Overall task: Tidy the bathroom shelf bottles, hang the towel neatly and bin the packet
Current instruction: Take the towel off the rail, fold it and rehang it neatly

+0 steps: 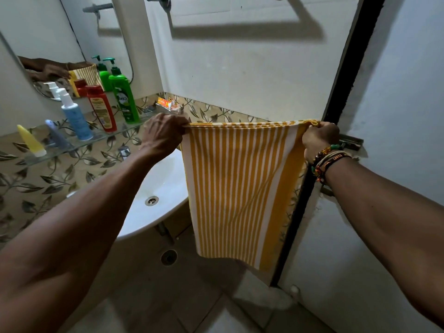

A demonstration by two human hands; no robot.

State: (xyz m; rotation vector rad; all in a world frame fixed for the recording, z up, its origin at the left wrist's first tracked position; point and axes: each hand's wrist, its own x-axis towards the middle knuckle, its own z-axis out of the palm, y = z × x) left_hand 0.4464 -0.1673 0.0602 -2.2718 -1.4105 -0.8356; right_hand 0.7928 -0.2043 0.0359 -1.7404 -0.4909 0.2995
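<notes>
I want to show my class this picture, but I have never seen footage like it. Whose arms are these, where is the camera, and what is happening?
No machine here: the camera is worn on a person's head, looking forward and down, so both arms are the wearer's own. The left hand and right hand each grip a top corner of a folded yellow-and-white striped towel, holding it stretched so it hangs flat. On the left, a glass shelf carries a green pump bottle, a red bottle, a blue pump bottle and a yellow tube; an orange packet lies near its far end. A white sink sits below.
</notes>
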